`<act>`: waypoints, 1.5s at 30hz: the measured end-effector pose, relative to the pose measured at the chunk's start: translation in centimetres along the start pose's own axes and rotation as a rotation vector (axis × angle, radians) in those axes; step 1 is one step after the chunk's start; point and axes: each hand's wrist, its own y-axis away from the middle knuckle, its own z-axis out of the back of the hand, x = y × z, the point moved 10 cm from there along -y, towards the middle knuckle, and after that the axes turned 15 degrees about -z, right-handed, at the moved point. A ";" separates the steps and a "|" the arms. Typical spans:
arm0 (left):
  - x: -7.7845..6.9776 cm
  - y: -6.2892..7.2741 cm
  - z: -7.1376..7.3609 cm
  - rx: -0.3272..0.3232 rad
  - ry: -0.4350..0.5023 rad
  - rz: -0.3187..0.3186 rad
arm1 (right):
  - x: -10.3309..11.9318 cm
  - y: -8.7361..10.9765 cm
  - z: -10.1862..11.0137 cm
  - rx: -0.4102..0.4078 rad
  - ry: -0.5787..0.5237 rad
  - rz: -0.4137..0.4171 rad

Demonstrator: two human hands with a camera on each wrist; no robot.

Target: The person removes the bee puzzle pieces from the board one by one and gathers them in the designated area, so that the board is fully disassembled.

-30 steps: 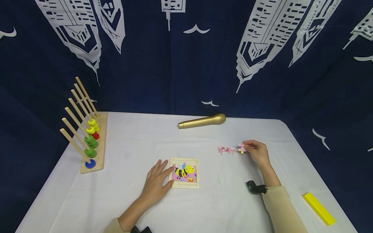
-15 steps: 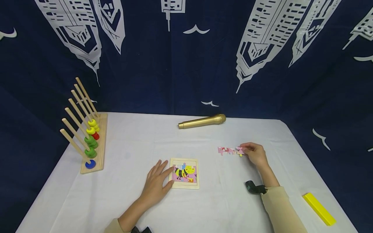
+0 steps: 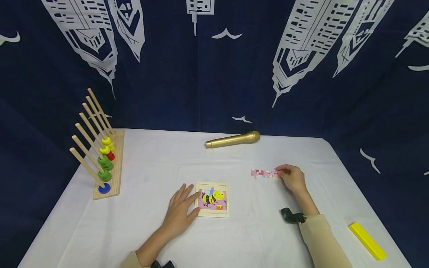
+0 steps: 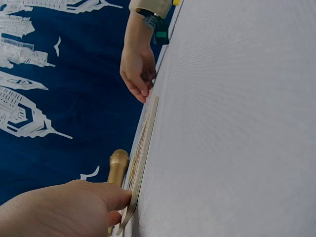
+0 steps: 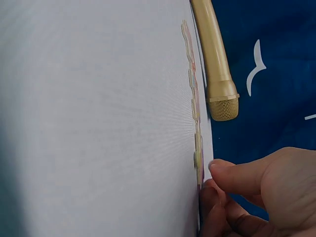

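A square wooden puzzle frame point(image 3: 212, 214) with a bee picture point(image 3: 210, 199) lies on the white table. My left hand point(image 3: 180, 210) rests at its left side, fingers spread, with index finger and thumb touching the rim. To the right, a short row of pink puzzle pieces point(image 3: 259, 173) lies on the cloth. My right hand point(image 3: 293, 179) pinches a pink puzzle piece point(image 3: 275, 174) at the row's right end; its fingertips cover part of it. Seen edge-on in the right wrist view, the piece point(image 5: 199, 160) lines up with the others.
A gold microphone point(image 3: 232, 140) lies at the table's back edge. On the left stands a wooden peg rack point(image 3: 115, 167) with coloured rings. A yellow bar point(image 3: 367, 241) lies near the right edge. Behind the table hangs a dark blue curtain point(image 3: 167, 82).
My right hand has moved slightly left and brought the pink puzzle piece up against the end of the row. My left hand and the puzzle frame have stayed put.
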 end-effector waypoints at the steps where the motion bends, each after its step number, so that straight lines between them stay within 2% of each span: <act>1: 0.0 0.0 0.0 0.001 0.001 0.001 | 0.1 0.0 0.0 -0.005 0.008 0.008; 7: 0.0 0.1 0.0 0.000 0.006 -0.002 | 0.3 0.3 0.5 -0.032 -0.008 0.023; 14: 0.2 0.1 -0.1 0.003 0.013 0.001 | 0.6 0.8 0.9 -0.028 -0.082 -0.046; 19: 0.1 0.2 0.0 -0.009 0.004 -0.010 | 1.9 2.0 0.4 0.010 -0.181 -0.079; 23: 0.1 0.1 0.0 -0.012 -0.003 -0.016 | 3.3 3.3 -1.0 0.059 -0.259 -0.086; 29: 0.1 0.1 0.0 -0.010 -0.001 -0.010 | 6.5 5.8 -3.6 0.115 -0.340 -0.042; 38: 0.0 0.0 0.1 -0.019 -0.018 -0.012 | 11.9 10.5 -7.7 0.243 -0.365 0.074; 45: 0.3 -0.1 0.2 -0.019 -0.048 -0.001 | 14.6 13.2 -10.2 0.335 -0.389 0.160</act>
